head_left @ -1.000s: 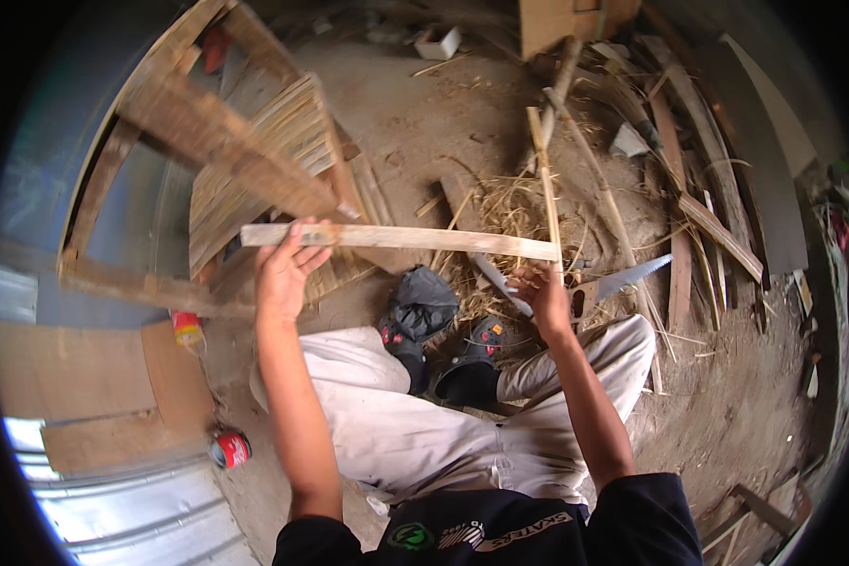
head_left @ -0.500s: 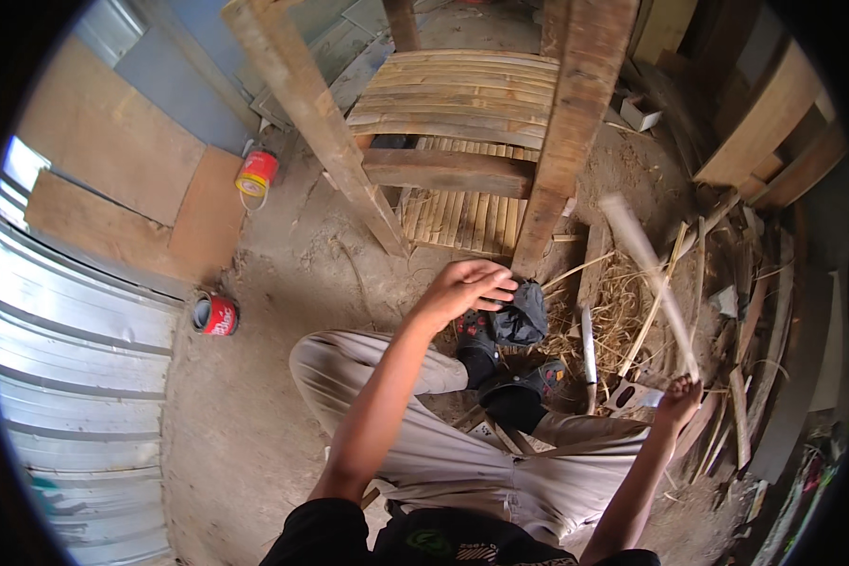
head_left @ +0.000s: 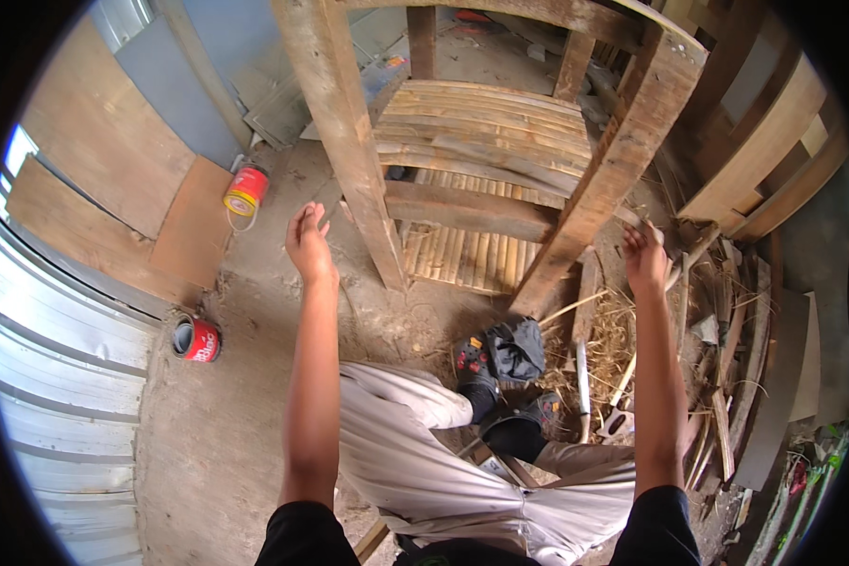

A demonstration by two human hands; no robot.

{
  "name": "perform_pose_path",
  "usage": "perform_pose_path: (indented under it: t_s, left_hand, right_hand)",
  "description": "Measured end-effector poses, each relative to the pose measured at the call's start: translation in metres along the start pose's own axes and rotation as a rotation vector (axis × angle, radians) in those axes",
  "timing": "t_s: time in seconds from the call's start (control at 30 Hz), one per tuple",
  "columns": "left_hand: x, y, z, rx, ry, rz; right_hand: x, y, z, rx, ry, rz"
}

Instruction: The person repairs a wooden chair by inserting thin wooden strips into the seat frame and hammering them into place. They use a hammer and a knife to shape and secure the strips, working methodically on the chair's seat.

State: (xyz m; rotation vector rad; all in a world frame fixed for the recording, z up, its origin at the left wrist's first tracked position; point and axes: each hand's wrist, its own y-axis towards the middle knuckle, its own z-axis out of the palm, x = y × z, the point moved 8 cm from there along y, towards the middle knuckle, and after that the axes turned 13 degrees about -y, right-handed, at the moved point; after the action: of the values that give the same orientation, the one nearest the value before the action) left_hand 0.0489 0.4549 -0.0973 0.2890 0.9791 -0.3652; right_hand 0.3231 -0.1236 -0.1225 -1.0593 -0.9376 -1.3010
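Observation:
My left hand (head_left: 309,243) is raised beside the left post (head_left: 340,123) of a wooden frame, apart from it. Its fingers are loosely bent and apart, with nothing seen in them. On the other side, my right hand (head_left: 644,257) is closed beyond the right post (head_left: 623,156). A pale wooden strip (head_left: 628,216) shows at its fingertips, seen mostly end-on and partly hidden by the hand. Between the posts are a crossbar (head_left: 472,209) and bamboo slats (head_left: 481,113). A long blade (head_left: 583,377) and a handsaw (head_left: 618,423) lie on the ground below my right hand.
A black bag (head_left: 516,349) lies by my feet, in dark clogs (head_left: 470,358). Shavings (head_left: 608,330) and wood scraps (head_left: 726,377) cover the right side. Two red cans (head_left: 247,189) stand at the left, near boards and a corrugated metal wall (head_left: 66,415).
My left hand has moved left and up, away from above the bag. The right hand has risen forward with the strip, from beside my knee to near the right post.

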Motion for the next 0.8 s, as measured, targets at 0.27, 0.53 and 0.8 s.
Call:
perform_pose_path:
  t_s: [0.27, 0.53, 0.8]
  left_hand:
    - [0.039, 0.091, 0.052, 0.27, 0.168, -0.274]
    - [0.081, 0.111, 0.057, 0.369, 0.228, -0.363]
    - [0.08, 0.113, 0.052, 0.308, 0.243, -0.322]
  right_hand:
    - [-0.023, 0.014, 0.078, 0.231, -0.027, 0.129]
    - [-0.012, 0.002, 0.096, 0.336, -0.095, 0.233]
    - [0.018, -0.01, 0.123, 0.461, -0.331, 0.14]
